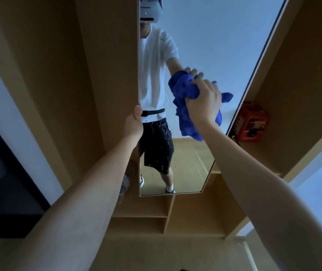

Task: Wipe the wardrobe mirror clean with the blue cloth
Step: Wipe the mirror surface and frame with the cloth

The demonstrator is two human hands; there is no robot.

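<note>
A tall mirror (215,45) hangs on a wooden wardrobe door and reflects a person in a white shirt and dark shorts. Small droplets speckle its lower part. My right hand (205,100) is shut on a bunched blue cloth (185,114) and presses it against the glass near the mirror's middle. The cloth hangs down below my fist. My left hand (134,122) grips the mirror door's left edge, with the thumb on the front side and the fingers hidden behind it.
A red box (252,124) sits on a wardrobe shelf just right of the mirror. Open wooden shelves (142,218) lie below it. A wooden panel (68,75) stands to the left, and a bright window (320,186) shows at the far right.
</note>
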